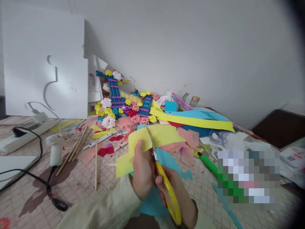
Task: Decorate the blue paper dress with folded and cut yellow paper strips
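My left hand (143, 170) pinches a piece of yellow crepe paper (164, 135) between thumb and fingers, above the table. In my right hand (179, 187) is a pair of scissors (170, 195) with yellow handles, its metal blades lying across the yellow paper. Part of the blades and the fingers behind the paper are hidden. Another yellow paper piece (124, 165) shows to the left of my left hand. Blue paper (152, 202) lies beneath both hands, and pink paper scraps (189, 156) lie just beyond them.
At the back stand blue paper shapes (116, 92) with paper flowers. Yellow strips (197, 120) lie behind my hands. On the left are a glue gun (55, 149), wooden sticks (73, 148), a power strip (26, 135) and a white board (45, 63). A green tube (208, 163) lies right.
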`<action>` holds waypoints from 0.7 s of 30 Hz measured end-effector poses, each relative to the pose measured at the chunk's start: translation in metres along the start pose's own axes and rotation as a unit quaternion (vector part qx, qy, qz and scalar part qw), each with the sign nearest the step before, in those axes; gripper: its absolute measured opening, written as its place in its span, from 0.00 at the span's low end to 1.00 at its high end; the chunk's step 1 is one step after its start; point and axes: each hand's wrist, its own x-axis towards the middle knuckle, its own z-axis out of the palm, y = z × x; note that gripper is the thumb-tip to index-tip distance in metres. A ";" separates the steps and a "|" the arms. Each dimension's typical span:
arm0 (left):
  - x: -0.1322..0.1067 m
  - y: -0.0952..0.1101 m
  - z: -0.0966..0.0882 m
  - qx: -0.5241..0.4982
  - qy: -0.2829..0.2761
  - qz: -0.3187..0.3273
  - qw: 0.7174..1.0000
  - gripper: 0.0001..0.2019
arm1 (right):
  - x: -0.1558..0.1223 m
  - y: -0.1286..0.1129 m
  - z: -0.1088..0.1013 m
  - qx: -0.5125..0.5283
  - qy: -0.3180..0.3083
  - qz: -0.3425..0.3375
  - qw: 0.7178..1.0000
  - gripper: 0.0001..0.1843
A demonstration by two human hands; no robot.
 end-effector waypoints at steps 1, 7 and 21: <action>-0.001 0.000 0.001 -0.005 0.002 -0.010 1.000 0.21 | 0.000 -0.001 0.000 -0.004 0.003 -0.004 1.000 0.36; -0.001 0.002 0.004 -0.036 -0.023 -0.024 0.999 0.20 | -0.001 -0.004 -0.002 -0.019 0.009 0.001 1.000 0.37; 0.001 -0.003 -0.001 0.008 0.017 0.016 1.000 0.19 | 0.000 -0.001 -0.001 0.010 0.007 0.019 1.000 0.35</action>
